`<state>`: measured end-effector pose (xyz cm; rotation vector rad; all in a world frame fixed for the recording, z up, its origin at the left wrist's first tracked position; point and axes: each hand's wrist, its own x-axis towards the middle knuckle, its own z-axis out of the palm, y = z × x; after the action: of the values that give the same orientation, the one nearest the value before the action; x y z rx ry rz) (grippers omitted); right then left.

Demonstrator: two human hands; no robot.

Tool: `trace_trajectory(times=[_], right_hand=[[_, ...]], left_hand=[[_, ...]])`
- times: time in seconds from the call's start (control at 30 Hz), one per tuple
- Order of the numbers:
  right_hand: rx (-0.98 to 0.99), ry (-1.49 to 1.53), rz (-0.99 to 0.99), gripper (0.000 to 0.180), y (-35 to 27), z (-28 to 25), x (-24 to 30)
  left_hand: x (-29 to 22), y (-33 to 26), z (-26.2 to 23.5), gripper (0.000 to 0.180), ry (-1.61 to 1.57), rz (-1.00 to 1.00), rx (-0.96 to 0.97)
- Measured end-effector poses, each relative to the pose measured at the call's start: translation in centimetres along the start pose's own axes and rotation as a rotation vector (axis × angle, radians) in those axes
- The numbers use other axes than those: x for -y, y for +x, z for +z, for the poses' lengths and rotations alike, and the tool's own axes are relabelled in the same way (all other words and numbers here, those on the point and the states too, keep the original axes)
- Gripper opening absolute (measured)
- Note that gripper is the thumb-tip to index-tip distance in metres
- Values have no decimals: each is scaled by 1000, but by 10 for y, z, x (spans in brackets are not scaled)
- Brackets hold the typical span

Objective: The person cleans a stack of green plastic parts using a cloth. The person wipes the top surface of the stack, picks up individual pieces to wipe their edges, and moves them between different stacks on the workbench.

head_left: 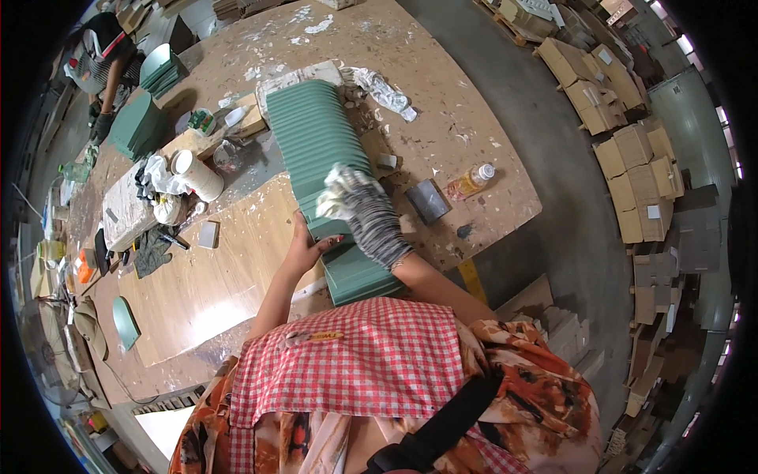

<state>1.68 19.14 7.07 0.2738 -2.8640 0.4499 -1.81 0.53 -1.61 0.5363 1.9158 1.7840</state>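
Observation:
A long green ribbed panel (306, 130) lies in front of me, its far end raised on a white-wrapped block (328, 73). At the panel's near left edge, my bare left hand (305, 246) grips the rim, thumb over the top. A grey knitted glove covers my right hand (367, 212). It presses a crumpled white cloth (338, 189) onto the ribbed face; its fingertips are partly hidden by the cloth. Under the near end sits another smooth green part (359, 276), close against my checked apron.
A bottle of amber liquid (470, 182) and a grey sanding block (428, 201) stand right of the panel. To the left are a white tub (197, 175), a dark glove (152, 251) and stacked green pieces (136, 126). A co-worker (106, 59) stands at the far left.

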Motion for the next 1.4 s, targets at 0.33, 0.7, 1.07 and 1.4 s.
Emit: trace_trajectory(times=[0.33,0.7,1.07,1.4], right_hand=[[-212,1473,678,28,-73,98,-116],[-110,976,498,35,-45,19,-64],[-6,15,50,49,10,-2,1],[144,117,-215,46,33,11,48]], left_hand=[[-8,-9,21,82,409,191,-310],[-36,-7,26,82,410,166,-460],[-34,-10,28,76,644,165,-412],[31,-17,9,55,624,125,-285]])
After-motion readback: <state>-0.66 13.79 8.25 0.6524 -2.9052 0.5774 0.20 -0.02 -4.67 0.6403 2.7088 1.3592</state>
